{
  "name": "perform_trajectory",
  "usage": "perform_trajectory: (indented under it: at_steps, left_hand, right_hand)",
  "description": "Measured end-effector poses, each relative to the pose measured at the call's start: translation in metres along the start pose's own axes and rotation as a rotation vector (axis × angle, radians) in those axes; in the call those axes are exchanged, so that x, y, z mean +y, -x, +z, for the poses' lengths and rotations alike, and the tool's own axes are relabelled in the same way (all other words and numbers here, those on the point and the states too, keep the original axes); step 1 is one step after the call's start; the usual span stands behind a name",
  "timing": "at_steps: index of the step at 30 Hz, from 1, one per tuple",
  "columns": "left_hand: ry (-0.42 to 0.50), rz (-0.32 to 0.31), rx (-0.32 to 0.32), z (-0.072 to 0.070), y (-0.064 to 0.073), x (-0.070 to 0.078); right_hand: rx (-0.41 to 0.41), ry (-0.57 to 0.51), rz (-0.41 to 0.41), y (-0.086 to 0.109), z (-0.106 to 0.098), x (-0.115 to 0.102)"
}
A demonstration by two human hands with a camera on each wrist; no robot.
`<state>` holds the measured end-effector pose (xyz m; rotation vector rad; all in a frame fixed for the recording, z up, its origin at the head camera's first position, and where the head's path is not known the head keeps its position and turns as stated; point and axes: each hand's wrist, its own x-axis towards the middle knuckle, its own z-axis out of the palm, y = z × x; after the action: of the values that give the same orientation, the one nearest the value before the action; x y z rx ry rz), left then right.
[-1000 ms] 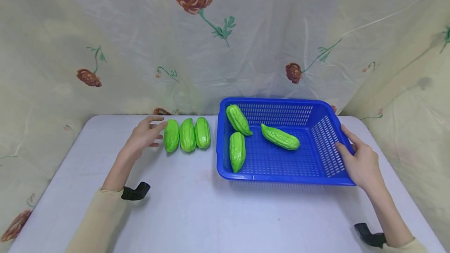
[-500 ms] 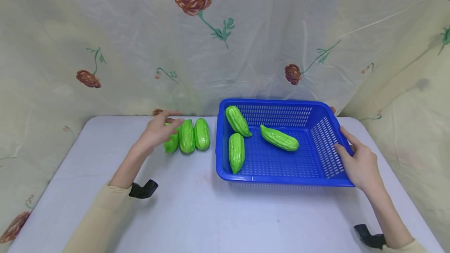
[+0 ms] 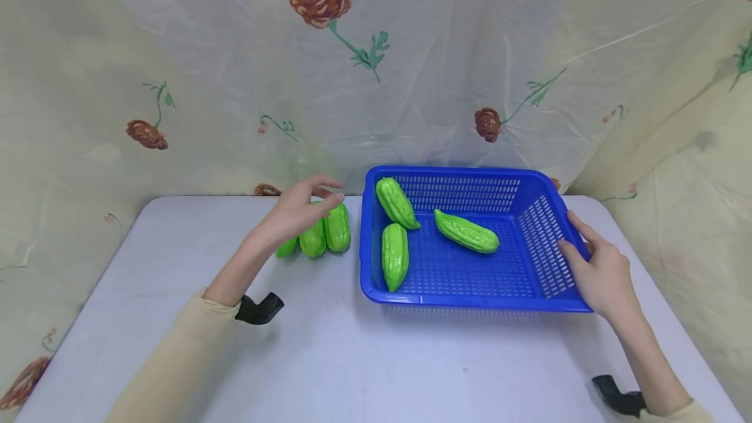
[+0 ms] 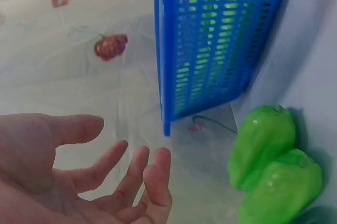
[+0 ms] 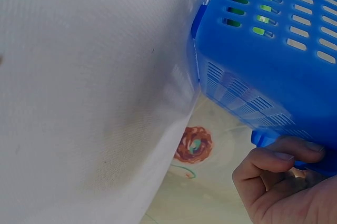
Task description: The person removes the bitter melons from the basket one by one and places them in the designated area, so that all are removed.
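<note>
My left hand (image 3: 301, 207) hovers over a row of bitter melons, its fingers relaxed and holding nothing. The rightmost bitter melon (image 3: 337, 230) of that row shows nearly whole; the middle bitter melon (image 3: 313, 240) and the left one (image 3: 286, 248) are partly hidden under the hand. In the left wrist view two bitter melons (image 4: 263, 145) lie beyond the loose fingertips. My right hand (image 3: 605, 273) grips the right rim of a blue plastic basket (image 3: 470, 302). Inside it lie a bitter melon (image 3: 397, 203) at the back left, another (image 3: 395, 257) at the front left and a third (image 3: 467, 232) mid-basket.
A white-covered table (image 3: 411, 364) carries everything. Behind it hangs a pale flowered curtain (image 3: 423, 70), close to the table's back edge and the basket's far wall. The basket's left wall stands just right of the melon row.
My left hand has moved right from beside the leftmost loose bitter melon to above the row, covering part of it. The right hand keeps its grip on the basket, which stays in place.
</note>
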<state>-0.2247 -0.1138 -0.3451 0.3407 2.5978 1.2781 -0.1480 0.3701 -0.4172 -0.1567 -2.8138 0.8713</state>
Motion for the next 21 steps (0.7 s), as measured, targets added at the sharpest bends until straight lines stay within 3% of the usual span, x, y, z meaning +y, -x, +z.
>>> perform_trajectory:
  at_steps: [11, 15, 21]
  left_hand:
    - [-0.087, 0.07, -0.107, 0.015, -0.017, 0.03]
    - [-0.12, 0.139, -0.156, 0.023, -0.021, 0.039]
    - [-0.218, 0.247, -0.299, 0.037, -0.029, 0.05]
  right_hand:
    - [0.005, -0.007, -0.008, 0.001, -0.001, 0.001]
    - [0.0, -0.006, -0.001, 0.001, -0.001, 0.001]
    - [-0.002, -0.003, 0.009, 0.001, 0.0, 0.0]
